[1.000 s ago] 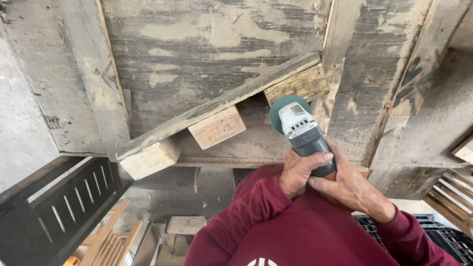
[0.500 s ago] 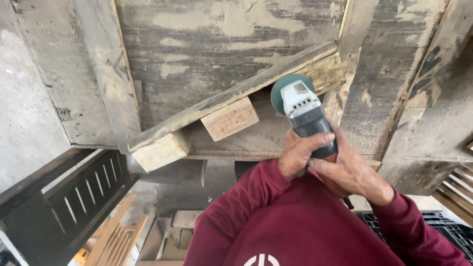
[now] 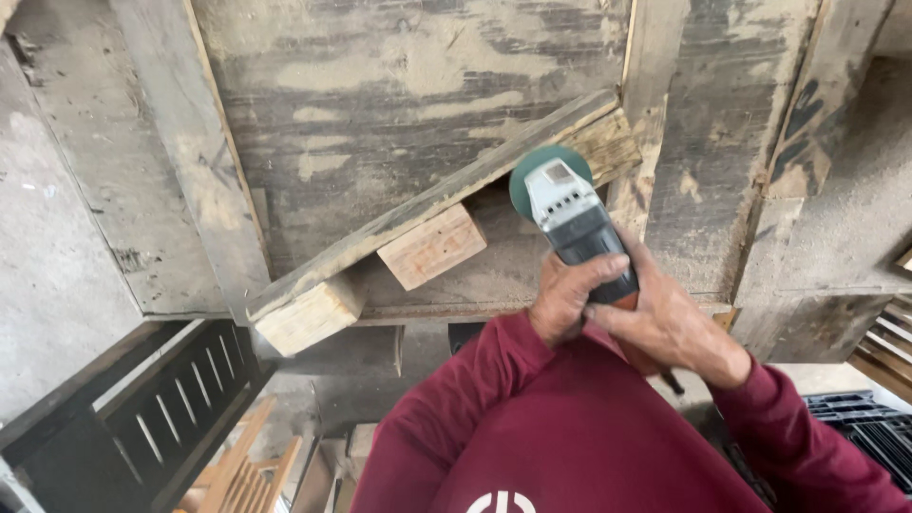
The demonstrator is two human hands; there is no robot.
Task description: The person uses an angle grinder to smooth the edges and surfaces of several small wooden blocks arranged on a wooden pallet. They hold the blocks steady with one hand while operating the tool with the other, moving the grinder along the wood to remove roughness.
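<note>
Two hands — left (image 3: 570, 296), right (image 3: 670, 323) — each grip closed round one angle grinder (image 3: 575, 223); three wooden blocks (image 3: 432, 245).

The light is soft and even, like daylight. No bright glare. Dark shadows sit under the wood in the middle and at the lower left. Everything looks sharp. Edges bend a little.

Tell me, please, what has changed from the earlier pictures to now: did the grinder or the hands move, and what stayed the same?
The angle grinder has moved slightly left along the slanted wooden strip, away from the end block and toward the middle block. Nothing was picked up or released: the left hand and the right hand still grip the tool's body. The strip and its blocks lie as before.
</note>
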